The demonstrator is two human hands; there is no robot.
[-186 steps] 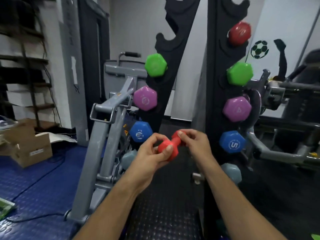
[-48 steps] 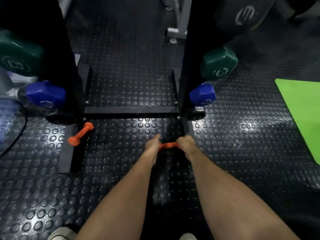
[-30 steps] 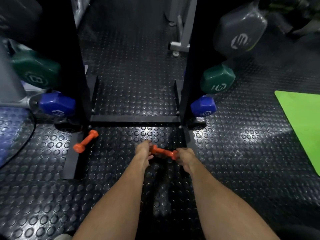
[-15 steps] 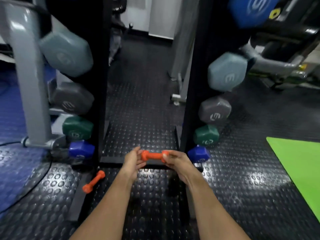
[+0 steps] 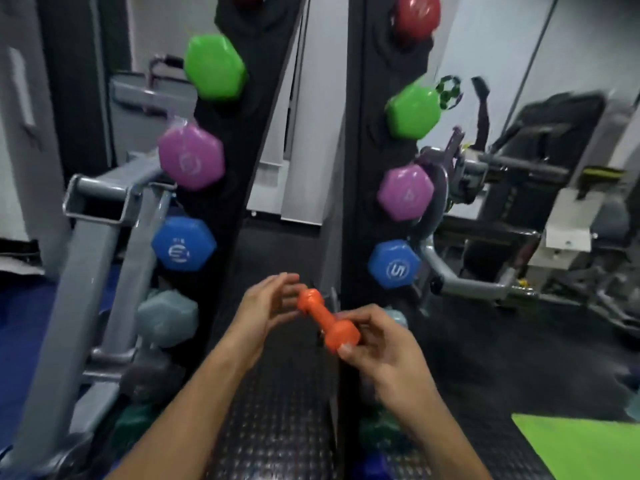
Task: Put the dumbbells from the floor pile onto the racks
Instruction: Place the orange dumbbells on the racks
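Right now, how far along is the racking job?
Done: green, purple, blue and dark red dumbbells already sit on the rack. In hand: the right hand grips an orange dumbbell by one end, and the left hand is open beside the other. Left: seating it in a slot. The floor pile is out of view, so the remainder can't be told.

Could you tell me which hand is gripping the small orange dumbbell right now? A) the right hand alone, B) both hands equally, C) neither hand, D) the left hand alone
A: the right hand has its fingers curled round the near head of the orange dumbbell, while the left hand is held open beside the far head with its fingers straight.
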